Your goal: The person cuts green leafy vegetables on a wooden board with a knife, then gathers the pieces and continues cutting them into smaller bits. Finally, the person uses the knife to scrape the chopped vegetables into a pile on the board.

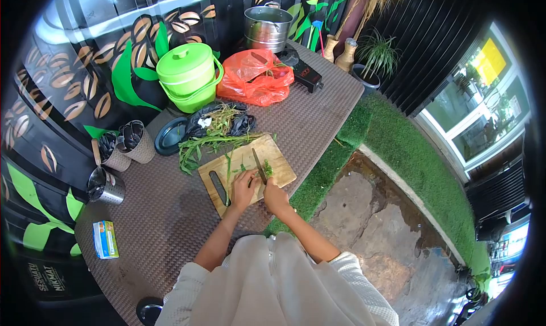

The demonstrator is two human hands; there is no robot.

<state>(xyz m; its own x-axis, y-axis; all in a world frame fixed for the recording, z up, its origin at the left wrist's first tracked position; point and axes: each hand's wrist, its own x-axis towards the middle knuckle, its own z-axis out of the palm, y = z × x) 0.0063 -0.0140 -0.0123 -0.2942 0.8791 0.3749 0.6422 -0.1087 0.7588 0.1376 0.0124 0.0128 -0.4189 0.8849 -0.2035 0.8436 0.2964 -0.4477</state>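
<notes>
On the brown woven table lies a wooden cutting board with a dark handle slot. My right hand is closed round the handle of a knife, whose blade points away from me over the board. Just left of it, my left hand rests on the board with fingers bent, against green stems; its exact hold is hidden. A small pile of chopped greens lies right of the blade. Long leafy greens lie across the board's far edge.
Behind the board are a black plastic bag, a dark oval plate, a lime-green bucket, a red plastic bag, a portable stove and a steel pot. Utensil holders and a blue-yellow packet stand left.
</notes>
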